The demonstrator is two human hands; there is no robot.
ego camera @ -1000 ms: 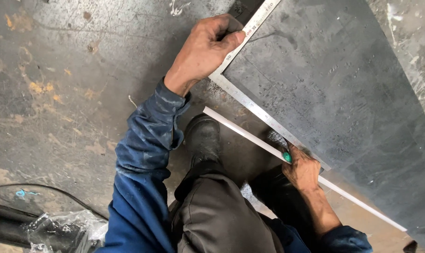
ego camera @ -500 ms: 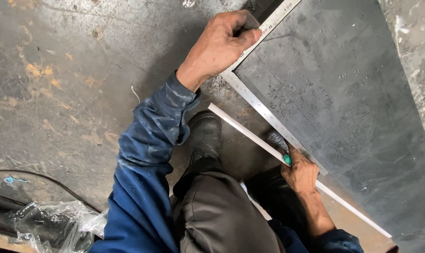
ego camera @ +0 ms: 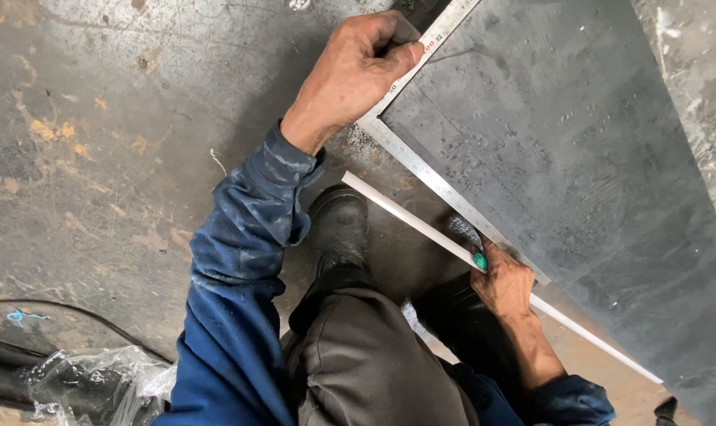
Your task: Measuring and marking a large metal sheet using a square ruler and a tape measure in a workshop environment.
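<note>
**Square pinned at the sheet's near corner, both hands on its two arms**

A steel framing square [ego camera: 421, 162] lies flat on a dark metal sheet [ego camera: 563, 173], its angle sitting at the sheet's near-left corner. One arm runs up along the sheet's left edge, the other runs down and right along the near edge.

The left hand [ego camera: 354, 67] is closed over the upper arm, fingers curled onto the blade and pressing it against the sheet; the forearm reaches up and away from the body.

The right hand [ego camera: 504, 280] rests at the far end of the lower arm, fingers together and touching the blade, a green ring showing. Whether it pinches a marker I cannot tell.

A thin white strip [ego camera: 421, 225] lies on the floor [ego camera: 97, 142] just beside the near edge, parallel to the lower arm and passing under the right hand. A black boot [ego camera: 338, 229] stands between the two forearms.
</note>
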